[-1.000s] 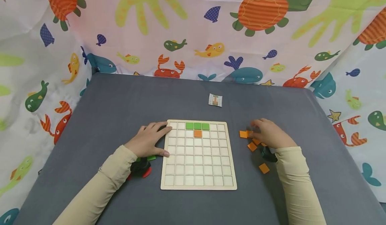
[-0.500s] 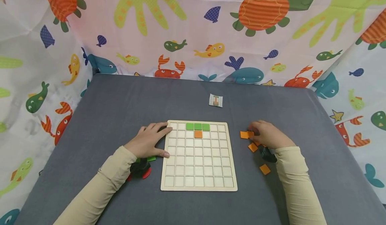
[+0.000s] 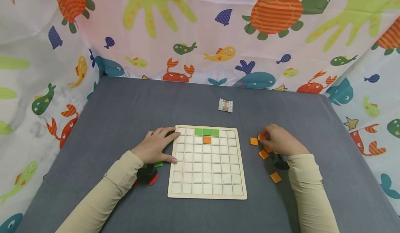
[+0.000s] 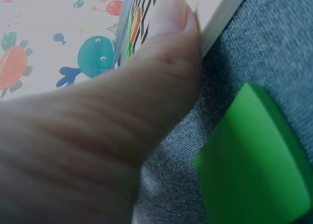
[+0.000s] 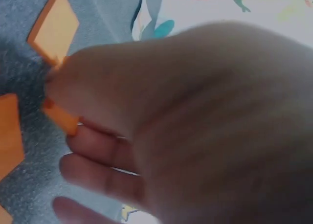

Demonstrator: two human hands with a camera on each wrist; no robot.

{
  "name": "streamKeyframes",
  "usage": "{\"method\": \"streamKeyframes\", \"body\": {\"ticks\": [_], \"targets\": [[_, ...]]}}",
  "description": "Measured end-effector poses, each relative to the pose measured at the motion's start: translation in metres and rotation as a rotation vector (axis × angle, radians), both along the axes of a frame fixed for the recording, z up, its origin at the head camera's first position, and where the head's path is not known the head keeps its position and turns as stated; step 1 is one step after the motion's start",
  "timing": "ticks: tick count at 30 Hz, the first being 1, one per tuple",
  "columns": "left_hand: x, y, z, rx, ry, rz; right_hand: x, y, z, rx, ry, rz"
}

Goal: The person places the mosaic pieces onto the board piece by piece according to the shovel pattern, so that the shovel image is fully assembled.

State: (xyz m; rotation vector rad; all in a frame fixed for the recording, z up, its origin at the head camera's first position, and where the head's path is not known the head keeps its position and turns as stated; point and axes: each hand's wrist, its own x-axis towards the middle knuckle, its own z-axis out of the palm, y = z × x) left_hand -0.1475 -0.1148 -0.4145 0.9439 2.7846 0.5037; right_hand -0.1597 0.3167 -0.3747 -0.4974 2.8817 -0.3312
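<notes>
A wooden grid board lies on the grey cloth, with three green square tiles in its top row and one orange tile below the middle one. My left hand rests on the board's left edge, fingers spread and thumb on the rim. In the left wrist view the thumb presses the edge near a loose green tile. On the right, my right hand pinches an orange square tile between thumb and fingers; the thumb side partly hides it.
Loose orange tiles lie around the right hand. Green pieces and red pieces lie under the left wrist, beside a dark wrist camera. A small grid pattern card lies behind the board. A sea-animal curtain surrounds the table.
My right fingers have drawn an orange tile slightly apart from the one beside it. My left hand keeps its place on the board. The head view has shifted a little.
</notes>
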Motion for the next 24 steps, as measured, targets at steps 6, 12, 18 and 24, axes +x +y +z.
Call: {"method": "streamKeyframes", "body": {"ticks": [6,12,18,24], "targets": [[-0.001,0.002,0.000,0.005,-0.002,-0.015,0.006,-0.019,0.009,-0.064,0.045,-0.012],[-0.003,0.002,0.001,-0.029,-0.020,-0.011,0.011,-0.061,0.011,-0.079,0.150,0.102],[-0.002,0.001,0.004,-0.036,-0.016,-0.002,0.012,-0.104,0.002,-0.091,0.244,0.311],[-0.002,0.000,0.002,-0.033,-0.013,-0.001,0.013,-0.133,-0.009,-0.121,0.223,0.433]]}}
